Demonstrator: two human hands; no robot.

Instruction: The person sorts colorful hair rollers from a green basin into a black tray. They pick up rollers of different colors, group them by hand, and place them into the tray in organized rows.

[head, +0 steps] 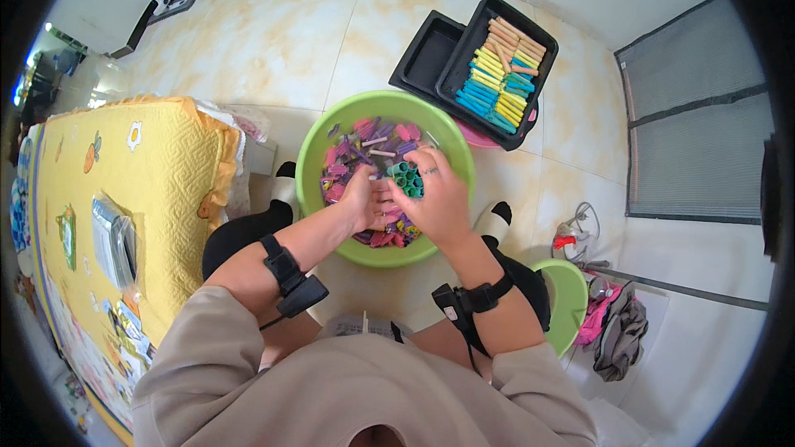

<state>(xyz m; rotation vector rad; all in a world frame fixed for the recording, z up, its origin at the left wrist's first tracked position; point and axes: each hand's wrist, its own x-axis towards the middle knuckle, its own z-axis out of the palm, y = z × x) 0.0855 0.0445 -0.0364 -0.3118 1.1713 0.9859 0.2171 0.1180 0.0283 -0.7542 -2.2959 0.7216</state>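
Note:
Over a round green plastic basin (308, 200), my right hand (437, 198) is closed around a bundle of teal hollow tubes (408, 179), their ends facing up. Just left of the bundle, my left hand (367, 200) has its palm turned up and fingers spread towards it; whether its fingertips touch the tubes is hard to tell. In the basin lie many pink pieces (335, 192) and purple pieces (372, 130), with two pale pink sticks (382, 153) among them. What lies under my hands is hidden.
Beyond the basin at the right, a black tray (539, 84) of orange, yellow and blue tubes rests partly over another black tray (428, 49). A bed with a yellow quilt (168, 198) stands left. A smaller green basin (568, 304) and a cable (587, 223) are at the right.

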